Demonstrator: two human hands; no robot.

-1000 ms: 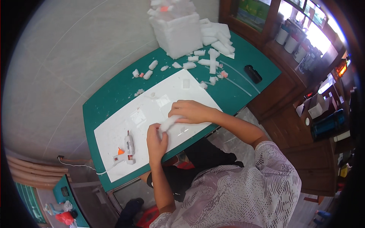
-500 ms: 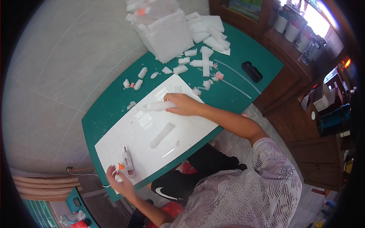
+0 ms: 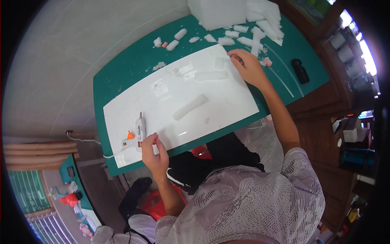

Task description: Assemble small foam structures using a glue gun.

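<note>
My right hand [image 3: 248, 68] is above the far right corner of a white board [image 3: 162, 118]. Its fingers are bent, with a gap to the thumb and nothing visible between them. Beside it lie a white foam strip [image 3: 210, 76] and a short, pale block [image 3: 219, 63]. A second foam strip [image 3: 190, 107] rests slantwise mid-board. My left hand [image 3: 155, 153], thumb apart from the fingers and holding nothing visible, hovers at the board's front edge. Just left of it, a white hot glue gun [image 3: 140, 129] with an orange part [image 3: 130, 135] lies on the board.
Loose foam pieces [image 3: 225, 41] litter the green table [image 3: 134, 75] behind the board, below a large white foam block [image 3: 221, 14]. At the right are clear glue sticks [image 3: 281, 82] and a black case [image 3: 300, 71]. The glue gun's cord [image 3: 111, 155] crosses the left edge.
My right hand has let go of the foam strip and moved right. My left hand has moved from the glue gun's handle to its right. The whole view has shifted.
</note>
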